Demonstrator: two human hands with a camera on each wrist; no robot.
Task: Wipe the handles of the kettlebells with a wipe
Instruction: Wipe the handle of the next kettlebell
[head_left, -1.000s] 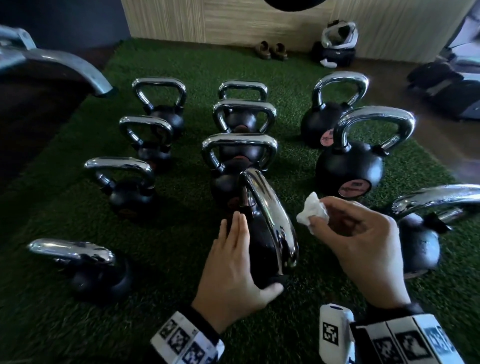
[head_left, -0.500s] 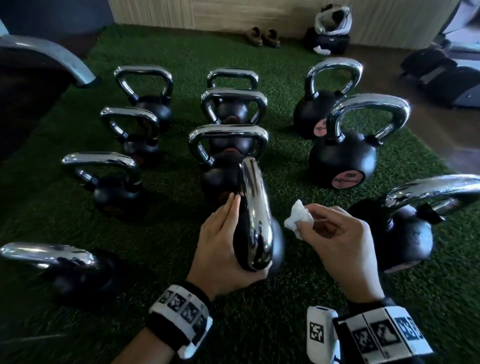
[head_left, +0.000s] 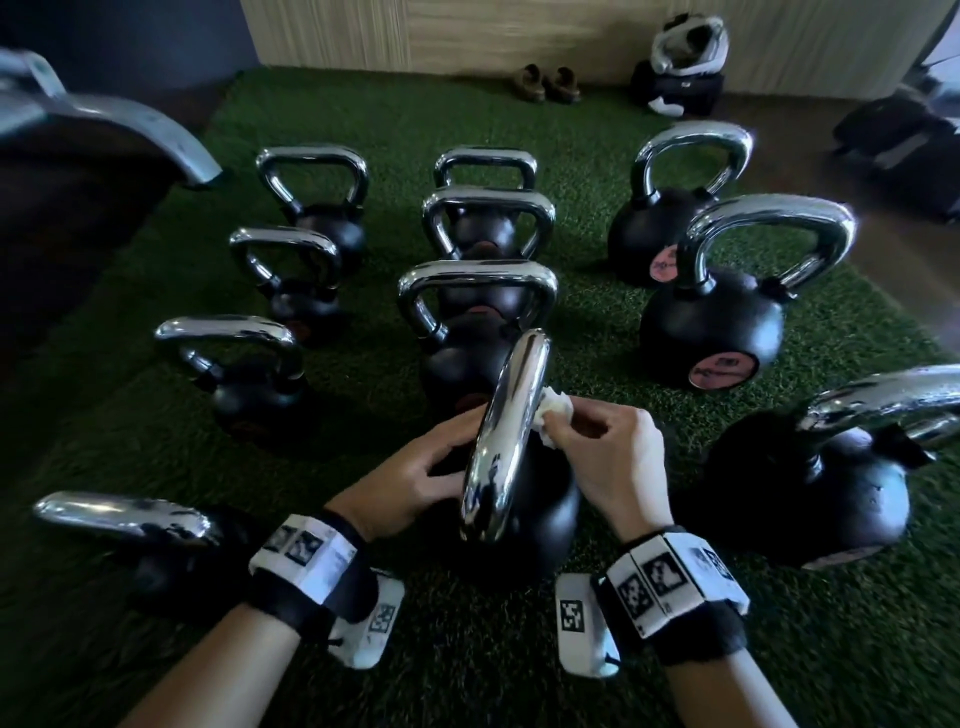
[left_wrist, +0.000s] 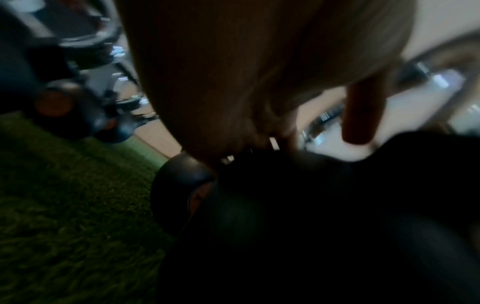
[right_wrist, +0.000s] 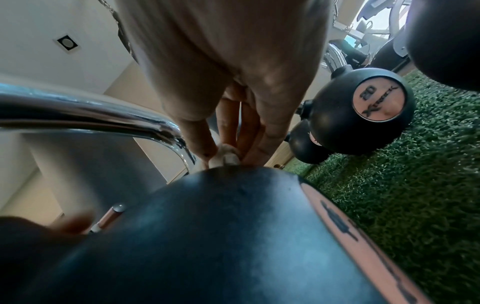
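The nearest kettlebell (head_left: 540, 499) is a black ball with a chrome handle (head_left: 511, 415), seen edge-on in the head view. My left hand (head_left: 415, 473) cups the ball's left side under the handle, fingers curved round it and thumb toward me. My right hand (head_left: 608, 447) pinches a crumpled white wipe (head_left: 553, 415) and presses it against the handle's right side, near its far leg. In the right wrist view the wipe (right_wrist: 224, 157) sits between my fingertips where the handle (right_wrist: 91, 117) meets the ball (right_wrist: 207, 226). The left wrist view is dark and blurred.
Several more chrome-handled kettlebells stand on the green turf (head_left: 597, 156): one right behind (head_left: 478, 322), a big one at the right (head_left: 810, 483), one at the near left (head_left: 171, 551). A metal machine leg (head_left: 130, 130) is at far left. Shoes (head_left: 545, 85) and a bag (head_left: 680, 88) lie by the wall.
My right hand has carried the wipe left until it touches the handle. My left hand has gone from lying flat on the ball to cupping it under the handle.
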